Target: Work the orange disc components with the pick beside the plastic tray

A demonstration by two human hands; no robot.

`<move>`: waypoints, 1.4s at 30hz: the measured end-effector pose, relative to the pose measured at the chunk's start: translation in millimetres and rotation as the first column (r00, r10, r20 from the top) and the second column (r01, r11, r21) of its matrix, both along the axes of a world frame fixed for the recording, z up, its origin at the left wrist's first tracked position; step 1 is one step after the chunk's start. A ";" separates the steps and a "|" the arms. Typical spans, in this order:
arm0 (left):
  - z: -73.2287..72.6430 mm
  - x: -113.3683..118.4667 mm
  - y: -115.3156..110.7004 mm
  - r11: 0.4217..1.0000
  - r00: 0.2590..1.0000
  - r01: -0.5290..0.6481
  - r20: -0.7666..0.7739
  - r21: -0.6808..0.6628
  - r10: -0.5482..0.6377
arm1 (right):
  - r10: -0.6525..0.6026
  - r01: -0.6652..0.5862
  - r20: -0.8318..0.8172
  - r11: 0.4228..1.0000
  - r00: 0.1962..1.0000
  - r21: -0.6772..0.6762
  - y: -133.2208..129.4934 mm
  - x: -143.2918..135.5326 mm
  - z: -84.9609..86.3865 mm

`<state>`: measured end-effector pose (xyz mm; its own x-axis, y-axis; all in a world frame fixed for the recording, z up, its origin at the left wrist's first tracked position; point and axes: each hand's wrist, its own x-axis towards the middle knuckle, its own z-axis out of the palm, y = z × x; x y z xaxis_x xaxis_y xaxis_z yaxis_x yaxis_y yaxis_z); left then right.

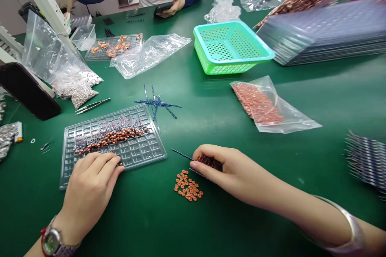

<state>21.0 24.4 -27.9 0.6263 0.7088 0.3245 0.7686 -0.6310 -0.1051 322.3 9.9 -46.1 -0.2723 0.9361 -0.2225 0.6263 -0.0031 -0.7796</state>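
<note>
My left hand (93, 178) rests at the near edge of a clear plastic tray (150, 150) with small square pockets. Its fingers are pinched together at a small dark item, mostly hidden. On the tray lies a long heap of small orange-and-dark components with thin wire leads (113, 136). My right hand (223, 164) is closed round a dark, brownish bundle (209, 162), whose kind I cannot make out. A thin dark blue strip (181, 154) sticks out from its fingertips. Just below that hand, loose orange rings (188, 186) lie on the green table.
Beyond the tray are crossed blue strips (157, 102) and tweezers (93, 106). A bag of orange rings (259, 104), a green basket (232, 64) and stacked plastic trays (325, 36) stand farther right. A phone (28, 90) leans at left. Opposite, a person's hand holds a phone (163, 7).
</note>
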 end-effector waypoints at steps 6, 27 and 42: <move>-7.0 -4.5 3.4 0.999 0.997 0.027 0.075 0.032 -0.029 | 0.048 -0.051 0.025 0.993 0.999 0.111 -0.5 -2.2 -1.6; -6.8 -4.9 -5.4 0.997 0.964 0.071 0.252 0.037 -0.078 | 0.124 -0.131 0.044 0.963 0.991 0.234 -5.0 0.6 -10.3; -3.8 -3.5 -5.6 0.991 0.961 0.092 0.253 0.096 -0.114 | 0.101 -0.093 -0.033 0.978 0.994 0.187 -9.6 0.1 -12.5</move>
